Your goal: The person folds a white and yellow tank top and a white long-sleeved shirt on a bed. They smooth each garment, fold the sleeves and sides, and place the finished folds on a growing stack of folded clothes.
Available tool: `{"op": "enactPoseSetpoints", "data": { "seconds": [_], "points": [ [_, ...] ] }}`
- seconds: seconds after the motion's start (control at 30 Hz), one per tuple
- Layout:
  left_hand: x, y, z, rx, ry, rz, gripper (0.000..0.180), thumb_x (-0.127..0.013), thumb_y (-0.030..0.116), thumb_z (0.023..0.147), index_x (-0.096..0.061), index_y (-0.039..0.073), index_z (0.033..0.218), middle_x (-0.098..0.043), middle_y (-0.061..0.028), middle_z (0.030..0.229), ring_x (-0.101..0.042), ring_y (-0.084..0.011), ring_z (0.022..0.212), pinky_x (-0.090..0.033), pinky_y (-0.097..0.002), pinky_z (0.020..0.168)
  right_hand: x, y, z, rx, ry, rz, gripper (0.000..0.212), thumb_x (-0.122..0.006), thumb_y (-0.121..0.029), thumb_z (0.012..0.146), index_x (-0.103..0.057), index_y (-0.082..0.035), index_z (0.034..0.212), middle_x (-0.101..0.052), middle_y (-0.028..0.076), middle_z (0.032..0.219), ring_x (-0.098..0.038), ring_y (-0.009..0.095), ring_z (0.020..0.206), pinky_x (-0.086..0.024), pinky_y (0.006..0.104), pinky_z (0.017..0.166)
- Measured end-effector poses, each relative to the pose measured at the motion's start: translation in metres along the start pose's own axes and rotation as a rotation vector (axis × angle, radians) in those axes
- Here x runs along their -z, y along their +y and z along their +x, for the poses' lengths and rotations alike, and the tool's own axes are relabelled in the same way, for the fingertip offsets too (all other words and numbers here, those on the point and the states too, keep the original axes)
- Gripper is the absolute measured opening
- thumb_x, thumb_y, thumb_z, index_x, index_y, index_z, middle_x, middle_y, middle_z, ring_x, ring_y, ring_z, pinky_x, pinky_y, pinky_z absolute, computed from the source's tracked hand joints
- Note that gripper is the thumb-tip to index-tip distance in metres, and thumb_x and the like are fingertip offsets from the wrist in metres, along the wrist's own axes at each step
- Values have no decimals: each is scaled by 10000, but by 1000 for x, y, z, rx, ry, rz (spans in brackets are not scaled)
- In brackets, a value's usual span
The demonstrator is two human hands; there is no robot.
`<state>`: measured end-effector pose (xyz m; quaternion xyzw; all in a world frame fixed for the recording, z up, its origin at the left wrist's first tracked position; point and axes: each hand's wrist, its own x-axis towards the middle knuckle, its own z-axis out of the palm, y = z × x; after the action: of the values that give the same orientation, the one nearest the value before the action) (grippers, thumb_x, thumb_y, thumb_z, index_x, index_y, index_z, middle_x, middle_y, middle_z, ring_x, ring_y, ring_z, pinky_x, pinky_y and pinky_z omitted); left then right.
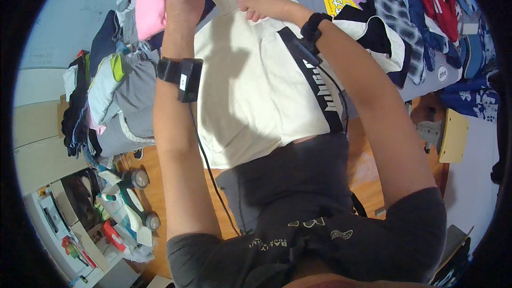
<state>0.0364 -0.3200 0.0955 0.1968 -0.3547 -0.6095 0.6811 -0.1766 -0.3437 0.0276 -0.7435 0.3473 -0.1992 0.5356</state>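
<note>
A cream-white garment with black lettered strips hangs in front of me, its lower edge over my dark clothes; whether it is a top or trousers I cannot tell. My left hand is closed on its upper left edge, fingers partly out of frame at the top. To the right, my right hand has its fingers curled around a fold of the same cloth. Beside my left hand lies a pink folded cloth. Both wrists wear black straps with small boxes and cables.
Grey clothes are heaped on the bed's left side. On the right lie a black-and-white garment, a plaid shirt, a red garment and a yellow printed package. A white-and-green wheeled toy stands on the wooden floor.
</note>
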Motion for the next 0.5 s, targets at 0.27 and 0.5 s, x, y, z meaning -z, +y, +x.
{"op": "enactPoseSetpoints", "data": {
  "seconds": [0.27,0.5],
  "points": [
    [-42,12,-53,-69,-50,556,381,-622,165,984,-549,7,1322,-622,-80,1289,-543,-208,1248,-369,-384,1115,26,16,10,-143,-130,523,429,-622,-267,971,-575,-13,1313,-661,175,1195,-644,309,1054,-509,422,928],
    [-47,-46,-172,103,-962,1139,629,-567,-119,676,-745,215,1179,-560,-17,1449,-424,-278,1380,-274,-448,1181,47,52,-10,12,-313,994,276,-444,-242,1041,-646,-54,1040,-699,66,941,-662,198,896,-546,385,757]
  ]
}}
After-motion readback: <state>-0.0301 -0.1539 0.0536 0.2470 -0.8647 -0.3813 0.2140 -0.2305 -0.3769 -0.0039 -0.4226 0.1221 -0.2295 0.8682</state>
